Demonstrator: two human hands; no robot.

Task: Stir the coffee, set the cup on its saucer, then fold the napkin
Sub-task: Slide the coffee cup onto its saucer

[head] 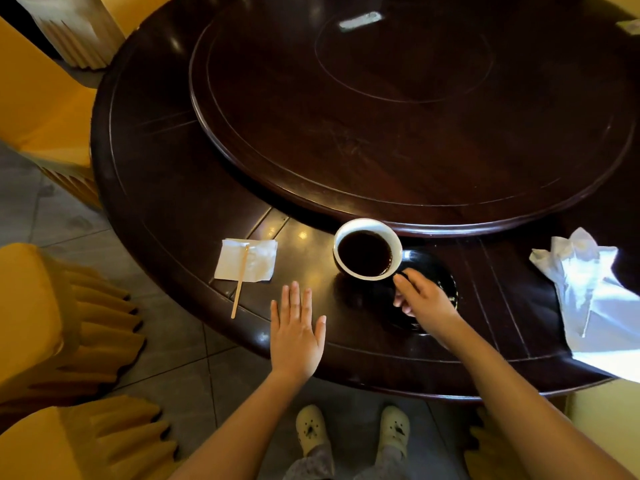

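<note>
Head cam had the right hand (424, 299) pinching the white round coffee cup (367, 249) by the dark saucer (440, 271), left hand (296, 332) flat, fingers spread.

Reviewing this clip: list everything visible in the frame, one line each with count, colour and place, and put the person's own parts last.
table: one, dark wood, round, fills the middle
turntable: one, dark wood, on the table's centre
cup: one, white inside, holding dark coffee, near edge, partly over the saucer
saucer: one, dark, under and right of the cup
small napkin: one, white, flat, left of the cup
stir stick: one, light wood, lying across the small napkin
crumpled napkin: one, white, right edge of table
chairs: several, yellow covers, left side
shoes: two, cream, on the floor below
left hand: open, flat, at the table edge
right hand: at the cup's handle side
</note>
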